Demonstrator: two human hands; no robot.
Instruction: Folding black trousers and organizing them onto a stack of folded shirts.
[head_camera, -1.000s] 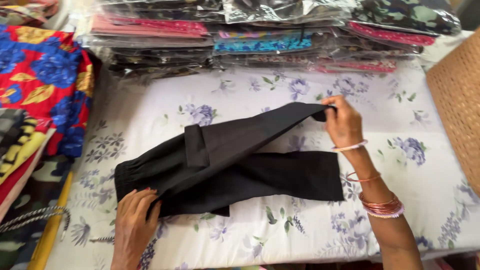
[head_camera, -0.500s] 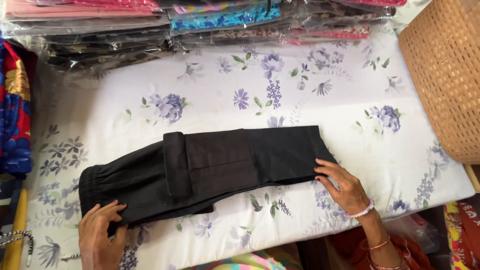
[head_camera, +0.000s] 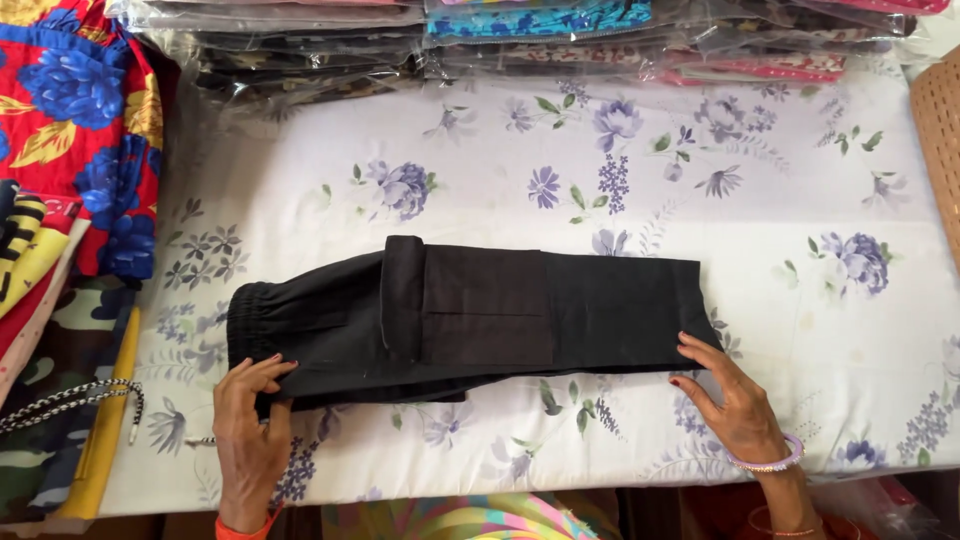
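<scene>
The folded black trousers (head_camera: 470, 320) lie lengthwise across the counter (head_camera: 800, 200). The left hand (head_camera: 250, 425) rests flat at their waistband end, the right hand (head_camera: 735, 400) flat at their hem end; both hands are open, gripping nothing.

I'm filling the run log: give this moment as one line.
left hand: flat on gathered waist end | right hand: fingertips on hem end | black trousers: folded lengthwise on floral sheet | bagged garments: stacked behind
</scene>
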